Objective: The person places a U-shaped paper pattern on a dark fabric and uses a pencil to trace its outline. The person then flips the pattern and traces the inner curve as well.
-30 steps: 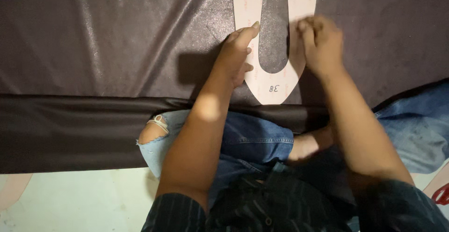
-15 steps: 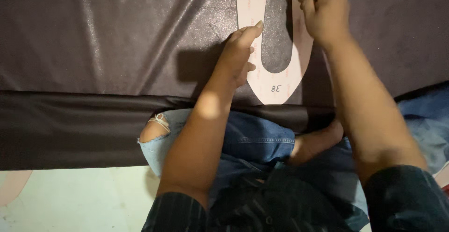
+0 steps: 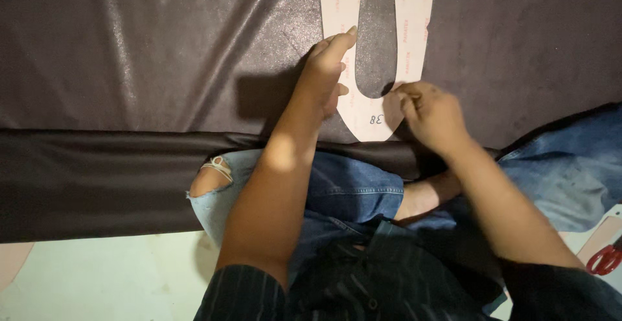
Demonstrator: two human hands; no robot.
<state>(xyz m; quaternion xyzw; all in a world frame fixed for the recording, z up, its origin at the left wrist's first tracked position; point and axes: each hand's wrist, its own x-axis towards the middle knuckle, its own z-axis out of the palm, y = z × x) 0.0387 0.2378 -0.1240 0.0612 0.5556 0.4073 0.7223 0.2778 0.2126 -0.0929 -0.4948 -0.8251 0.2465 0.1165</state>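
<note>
A pale pink U-shaped card template [image 3: 376, 68] lies flat on a sheet of dark brown leather-like material [image 3: 162, 68] spread across the seated person's lap. The left hand [image 3: 327, 75] presses it down, fingers extended along the left limb. The right hand [image 3: 431, 110] sits pinched at the lower right curve (whether it grips a marking tool cannot be told). Judged step: holding the template steady for tracing. Red-handled scissors [image 3: 606, 259] lie on the floor, well apart.

Pale floor [image 3: 97, 275] below, glossy under overhead light, red-handled scissors [image 3: 606, 259] at its right edge.
</note>
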